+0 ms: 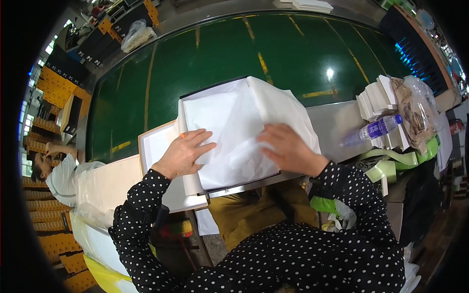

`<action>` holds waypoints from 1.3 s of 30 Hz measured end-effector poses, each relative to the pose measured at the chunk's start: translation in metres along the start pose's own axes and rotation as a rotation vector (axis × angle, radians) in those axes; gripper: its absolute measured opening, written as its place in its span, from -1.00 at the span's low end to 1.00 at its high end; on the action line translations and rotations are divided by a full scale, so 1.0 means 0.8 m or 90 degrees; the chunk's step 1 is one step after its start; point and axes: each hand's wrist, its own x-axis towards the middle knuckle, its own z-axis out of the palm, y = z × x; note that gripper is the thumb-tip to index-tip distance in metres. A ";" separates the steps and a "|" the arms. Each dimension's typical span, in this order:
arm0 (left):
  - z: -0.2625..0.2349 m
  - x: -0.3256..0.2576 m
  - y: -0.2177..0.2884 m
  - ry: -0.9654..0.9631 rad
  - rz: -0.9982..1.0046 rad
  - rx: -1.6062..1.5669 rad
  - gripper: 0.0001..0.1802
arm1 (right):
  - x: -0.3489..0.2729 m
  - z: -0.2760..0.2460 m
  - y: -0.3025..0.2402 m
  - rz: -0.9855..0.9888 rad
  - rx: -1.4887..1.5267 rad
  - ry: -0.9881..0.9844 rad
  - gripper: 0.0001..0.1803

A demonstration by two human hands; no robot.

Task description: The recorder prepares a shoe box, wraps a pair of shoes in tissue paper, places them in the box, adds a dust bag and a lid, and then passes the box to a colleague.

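A shallow box (207, 91) with a dark rim lies in front of me on the work surface, lined with white tissue paper (229, 122). My left hand (184, 152) lies flat on the paper's left side, fingers spread and pointing right. My right hand (287, 146) presses down on the paper's right part, fingers curled toward the middle. A fold of the paper hangs over the box's right edge. What lies under the paper is hidden.
A white box lid (155, 144) lies left of the box. Behind runs a green conveyor belt (220, 49). At right stand stacked white cards (375, 97), a plastic bottle (372, 130) and a crumpled bag (414, 113). Another person (54, 171) works at far left.
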 end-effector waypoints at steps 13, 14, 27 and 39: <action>0.072 0.029 0.013 0.105 -0.270 0.075 -0.15 | 0.067 0.030 0.081 0.002 -0.176 0.030 -0.63; 0.075 0.025 0.016 0.105 -0.267 0.074 -0.15 | 0.054 0.037 0.089 0.044 -0.233 -0.057 -0.62; 0.055 0.099 -0.064 0.321 -0.271 0.219 -0.25 | 0.104 0.041 0.079 0.012 -0.197 0.036 -0.52; 0.071 0.024 -0.056 0.513 -0.503 -0.151 -0.38 | 0.056 0.008 0.034 0.005 -0.144 0.010 -0.61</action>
